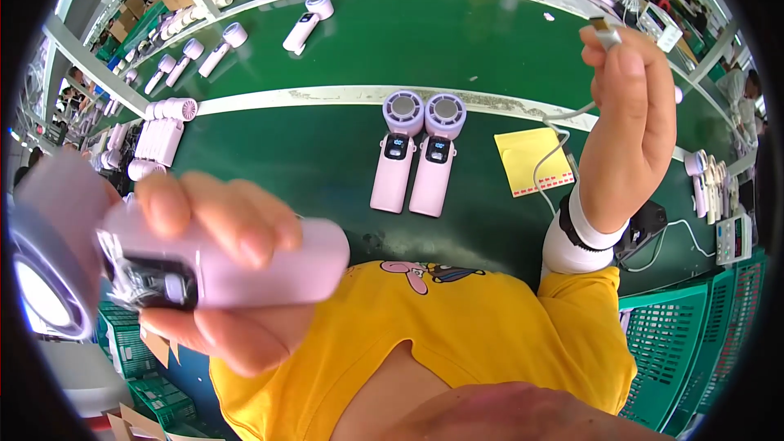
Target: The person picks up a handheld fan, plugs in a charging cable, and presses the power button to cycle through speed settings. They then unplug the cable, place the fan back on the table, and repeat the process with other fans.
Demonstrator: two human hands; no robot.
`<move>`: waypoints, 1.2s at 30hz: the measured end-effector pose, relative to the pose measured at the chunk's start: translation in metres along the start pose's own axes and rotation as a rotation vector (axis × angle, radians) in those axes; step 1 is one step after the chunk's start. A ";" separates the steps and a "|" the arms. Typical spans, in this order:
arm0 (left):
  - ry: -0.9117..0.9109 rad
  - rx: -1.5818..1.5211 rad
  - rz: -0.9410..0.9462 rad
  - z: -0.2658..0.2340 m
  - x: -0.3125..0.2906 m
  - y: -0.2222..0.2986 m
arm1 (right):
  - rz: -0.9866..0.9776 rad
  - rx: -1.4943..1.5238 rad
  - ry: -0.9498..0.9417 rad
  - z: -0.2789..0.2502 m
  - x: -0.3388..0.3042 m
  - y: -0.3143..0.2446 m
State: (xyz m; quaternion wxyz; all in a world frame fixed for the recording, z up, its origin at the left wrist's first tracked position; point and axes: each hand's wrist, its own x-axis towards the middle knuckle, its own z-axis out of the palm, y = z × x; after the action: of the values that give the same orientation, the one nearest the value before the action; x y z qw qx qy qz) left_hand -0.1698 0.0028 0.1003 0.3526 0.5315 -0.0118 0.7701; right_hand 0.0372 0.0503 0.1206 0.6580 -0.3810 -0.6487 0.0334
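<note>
Close to the camera at the left, my left hand [220, 216] is wrapped round a pink handheld fan [273, 278]. Its round head points left, and a dark display panel sits below the head. Raised at the upper right, my right hand [629, 114] pinches a grey cable's USB plug [605, 33] between thumb and fingers, metal end outward. The cable [536, 170] droops across a yellow paper pad [523, 155] on the green table. Between my hands, two matching fans [394, 175] lie side by side with lit displays, heads away from me.
Beyond a pale rail, several fans [302, 31] lie on a green belt [425, 41]. More fans [159, 140] are stacked at the left. Green baskets [665, 351] stand at the lower right, near a small meter [733, 238]. Further fans [709, 184] lie at the right edge.
</note>
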 end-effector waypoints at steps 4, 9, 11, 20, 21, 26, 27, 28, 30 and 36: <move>-0.092 0.158 1.044 0.010 0.001 -0.012 | -0.023 0.093 -0.010 -0.002 0.002 -0.005; -0.077 0.116 -0.641 -0.004 0.030 -0.001 | 0.015 0.198 -0.314 0.001 0.000 -0.002; -0.077 0.000 -0.803 -0.008 0.035 -0.022 | 0.120 0.272 -0.440 0.004 -0.006 -0.009; -0.225 -0.477 -1.034 -0.009 0.023 -0.040 | 0.039 0.351 -0.719 0.004 -0.003 -0.006; -0.223 -0.474 -1.032 -0.011 0.021 -0.043 | 0.038 0.354 -0.720 0.005 -0.003 -0.006; -0.444 -0.271 -0.741 -0.013 0.017 -0.050 | 0.086 0.408 -0.697 0.005 -0.002 -0.003; -0.463 -0.228 -0.732 -0.012 0.017 -0.050 | -0.010 0.401 -0.696 0.003 0.000 0.001; -0.482 -0.186 -0.722 -0.012 0.017 -0.051 | -0.107 0.395 -0.695 0.003 0.001 0.004; -0.466 -0.232 -0.742 -0.014 0.017 -0.054 | -0.095 0.385 -0.722 0.004 0.003 0.004; -0.507 -0.187 -0.730 -0.019 0.021 -0.065 | -0.014 0.324 -0.497 0.008 0.001 0.005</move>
State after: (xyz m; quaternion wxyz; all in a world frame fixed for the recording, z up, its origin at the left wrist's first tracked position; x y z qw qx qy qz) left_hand -0.1530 0.0699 0.0863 0.6334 0.6387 0.0208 0.4364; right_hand 0.0320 0.0579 0.1178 0.5317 -0.2465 -0.7786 0.2242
